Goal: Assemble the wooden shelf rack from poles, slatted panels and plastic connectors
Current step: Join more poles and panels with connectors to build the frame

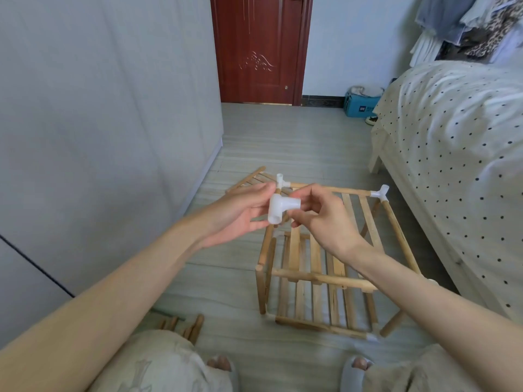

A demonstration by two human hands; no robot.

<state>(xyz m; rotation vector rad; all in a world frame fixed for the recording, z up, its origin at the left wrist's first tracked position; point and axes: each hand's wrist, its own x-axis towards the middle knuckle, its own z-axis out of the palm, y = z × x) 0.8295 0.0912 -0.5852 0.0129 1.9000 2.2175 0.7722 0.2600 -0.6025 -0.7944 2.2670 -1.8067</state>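
A white plastic connector [280,207] is held up in front of me, above the rack. My left hand [240,213] holds it from the left with thumb and fingers, and my right hand [319,213] pinches its right socket. Below stands the partly built wooden rack [319,278] with slatted panels on the floor. White connectors sit on its two far corners: the left one [281,182] and the right one [380,192]. A loose slatted panel [252,179] lies behind the rack. Several loose poles [192,326] lie near my left knee.
A bed [452,154] with a dotted sheet runs along the right, close to the rack. A grey wardrobe [99,123] fills the left. A red door [260,49] is at the far end, with a blue box [359,106] beside the bed.
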